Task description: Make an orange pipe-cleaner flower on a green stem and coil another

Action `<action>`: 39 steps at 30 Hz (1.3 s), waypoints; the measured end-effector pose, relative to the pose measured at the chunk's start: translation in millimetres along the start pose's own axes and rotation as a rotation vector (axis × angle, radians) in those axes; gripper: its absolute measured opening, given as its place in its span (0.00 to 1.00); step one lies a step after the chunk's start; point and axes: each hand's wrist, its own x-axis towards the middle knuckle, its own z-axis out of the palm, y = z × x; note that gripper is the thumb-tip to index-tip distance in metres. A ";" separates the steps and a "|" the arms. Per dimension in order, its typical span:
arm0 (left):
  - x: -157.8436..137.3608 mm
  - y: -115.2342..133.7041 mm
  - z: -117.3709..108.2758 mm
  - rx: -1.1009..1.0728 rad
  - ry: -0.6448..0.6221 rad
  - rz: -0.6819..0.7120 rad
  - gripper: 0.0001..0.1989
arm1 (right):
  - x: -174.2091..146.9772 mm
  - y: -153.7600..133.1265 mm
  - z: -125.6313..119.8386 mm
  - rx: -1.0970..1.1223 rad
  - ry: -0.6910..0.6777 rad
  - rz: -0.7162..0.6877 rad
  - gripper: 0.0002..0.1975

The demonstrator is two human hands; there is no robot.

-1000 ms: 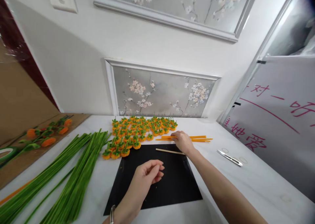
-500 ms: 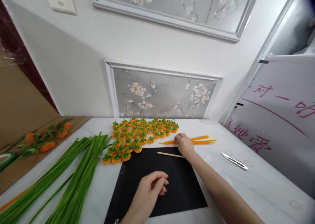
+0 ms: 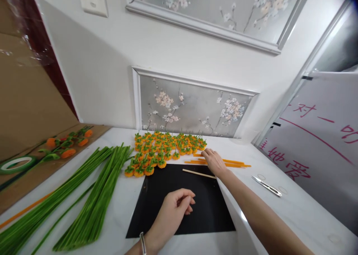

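My left hand [image 3: 177,207] hovers over the black mat [image 3: 207,214], its fingers loosely curled against the thumb with nothing visible in them. Farther back and to the right, my right hand [image 3: 214,162] is on the fuzzy orange pipe cleaners [image 3: 236,164], its fingers bent over one of them; the fingertips are partly hidden. That pipe cleaner's end sticks out left of the fingers, a little apart from the others. A thin pale wooden stick [image 3: 198,173] lies on the mat's far edge, just below the right hand.
Many orange pompom flowers with green tops [image 3: 156,148] stand in rows behind the mat. Bundles of green pipe cleaners [image 3: 92,199] lie at left. Green tape [image 3: 18,164] and finished orange flowers [image 3: 68,152] rest on cardboard. Silver thread snips [image 3: 267,186] lie at right.
The view has swung a little left. My right hand's fingers have flattened out somewhat, and one orange pipe cleaner now lies apart from the rest. My left hand keeps its curl.
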 end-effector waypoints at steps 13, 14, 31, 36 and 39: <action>0.4 -2.6 0.3 0.001 -0.010 0.013 0.11 | 4.1 -2.3 -0.5 -0.006 0.006 -0.082 0.15; 0.2 -2.6 0.3 -0.003 -0.009 0.012 0.11 | 4.1 -3.1 0.4 -0.002 0.001 -0.096 0.17; 3.1 -4.2 0.2 -0.001 -0.019 0.018 0.11 | 9.0 3.6 0.0 0.214 0.026 -0.065 0.19; 2.3 -3.1 0.5 0.014 -0.029 0.006 0.11 | 8.4 8.1 -9.6 0.229 0.007 -0.115 0.16; 2.2 -2.0 0.5 0.010 -0.025 0.000 0.11 | 2.2 2.4 -10.7 0.209 -0.054 -0.167 0.09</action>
